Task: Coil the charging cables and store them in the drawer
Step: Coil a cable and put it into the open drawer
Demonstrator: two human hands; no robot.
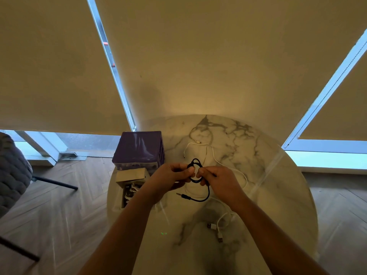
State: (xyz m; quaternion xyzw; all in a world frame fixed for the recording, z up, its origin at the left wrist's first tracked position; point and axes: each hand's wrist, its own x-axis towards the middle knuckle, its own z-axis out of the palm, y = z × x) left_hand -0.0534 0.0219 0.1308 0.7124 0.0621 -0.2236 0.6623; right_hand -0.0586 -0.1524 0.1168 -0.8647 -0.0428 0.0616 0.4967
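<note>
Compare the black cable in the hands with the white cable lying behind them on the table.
The black cable is wound into small loops; the white cable lies loose and uncoiled. The black cable is held above the marble table by both hands; the white cable rests on it untouched. The black cable's tail ends in a jack plug. Both are thin cords outside the drawer.

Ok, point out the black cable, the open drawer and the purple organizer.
black cable (206, 195): head view, on the loose strand hanging below the hands.
open drawer (130, 176): head view, on its pale front panel.
purple organizer (139, 146): head view, on its top.
</note>
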